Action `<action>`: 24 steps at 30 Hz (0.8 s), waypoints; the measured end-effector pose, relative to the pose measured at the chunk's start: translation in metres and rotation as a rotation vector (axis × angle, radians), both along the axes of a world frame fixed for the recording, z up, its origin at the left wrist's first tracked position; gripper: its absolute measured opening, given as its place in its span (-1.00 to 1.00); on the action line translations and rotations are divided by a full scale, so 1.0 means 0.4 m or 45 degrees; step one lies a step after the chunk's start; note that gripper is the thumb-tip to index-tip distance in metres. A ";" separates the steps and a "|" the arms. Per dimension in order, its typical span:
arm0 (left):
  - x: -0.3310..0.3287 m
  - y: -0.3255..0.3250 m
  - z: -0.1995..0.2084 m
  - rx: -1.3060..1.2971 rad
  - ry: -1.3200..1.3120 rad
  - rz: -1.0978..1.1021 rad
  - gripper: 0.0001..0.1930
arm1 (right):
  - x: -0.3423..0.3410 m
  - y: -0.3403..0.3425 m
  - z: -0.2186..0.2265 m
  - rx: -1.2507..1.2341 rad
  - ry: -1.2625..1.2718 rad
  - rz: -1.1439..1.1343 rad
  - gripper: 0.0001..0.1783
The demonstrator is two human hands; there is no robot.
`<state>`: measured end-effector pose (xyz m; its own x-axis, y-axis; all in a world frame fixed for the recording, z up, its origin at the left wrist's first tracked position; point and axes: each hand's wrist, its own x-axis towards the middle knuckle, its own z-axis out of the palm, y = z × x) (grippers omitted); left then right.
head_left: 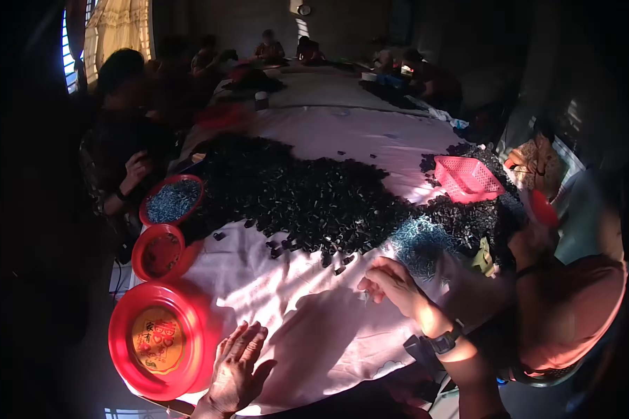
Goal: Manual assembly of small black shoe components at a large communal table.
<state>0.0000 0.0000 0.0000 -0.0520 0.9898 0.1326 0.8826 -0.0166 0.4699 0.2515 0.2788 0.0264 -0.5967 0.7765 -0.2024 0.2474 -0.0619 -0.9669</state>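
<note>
My left hand [236, 366] lies flat, fingers spread, on the pink cloth [307, 314] beside the red tray [159, 340]. My right hand [390, 281] pinches something tiny near the black pieces [307, 202].

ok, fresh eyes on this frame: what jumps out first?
The big heap of small dark parts spread across the middle of the pink cloth-covered table. Next, the round red tray at the near left corner, with the left hand lying flat and open beside it. The right hand, a watch on its wrist, pinches something small near a pile of shiny metal pieces, below a pink basket.
</note>
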 end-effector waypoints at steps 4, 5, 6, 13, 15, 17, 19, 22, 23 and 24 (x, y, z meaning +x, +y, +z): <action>0.026 0.023 -0.033 0.083 0.171 -0.033 -0.24 | 0.037 0.020 -0.106 0.334 0.116 -0.235 -0.84; 0.044 0.046 -0.036 0.068 0.135 -0.063 -0.24 | 0.072 0.040 -0.120 0.443 0.120 -0.302 -0.85; 0.051 0.061 -0.031 0.039 0.113 -0.095 -0.24 | 0.093 0.056 -0.123 0.442 0.114 -0.309 -0.85; 0.070 0.230 0.113 -0.052 -0.098 -0.292 -0.39 | 0.102 0.104 -0.161 0.922 -0.119 -0.443 -0.79; 0.084 0.367 0.063 0.012 -0.086 -0.224 -0.47 | 0.084 0.087 -0.140 1.048 -0.185 -0.282 -0.77; 0.069 0.478 -0.051 0.143 0.155 -0.134 -0.35 | 0.031 0.082 -0.095 1.035 -0.070 -0.265 -0.82; 0.084 0.534 -0.051 0.301 0.170 0.033 -0.34 | -0.017 0.088 -0.034 0.426 0.184 -0.253 -0.88; 0.115 0.556 -0.005 0.005 0.297 0.010 -0.36 | -0.094 0.110 0.035 0.161 0.619 -0.217 -0.85; 0.113 0.542 0.009 -0.001 0.300 0.012 -0.36 | -0.108 0.111 0.050 0.112 0.715 -0.223 -0.83; 0.110 0.529 0.025 -0.009 0.228 -0.041 -0.37 | -0.111 0.128 0.039 0.124 0.681 -0.217 -0.80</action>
<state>0.0440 0.2116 0.0101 0.0037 0.9915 0.1298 0.9513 -0.0435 0.3052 0.2071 0.3299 0.0422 -0.4609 0.8708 0.1709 -0.2840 0.0376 -0.9581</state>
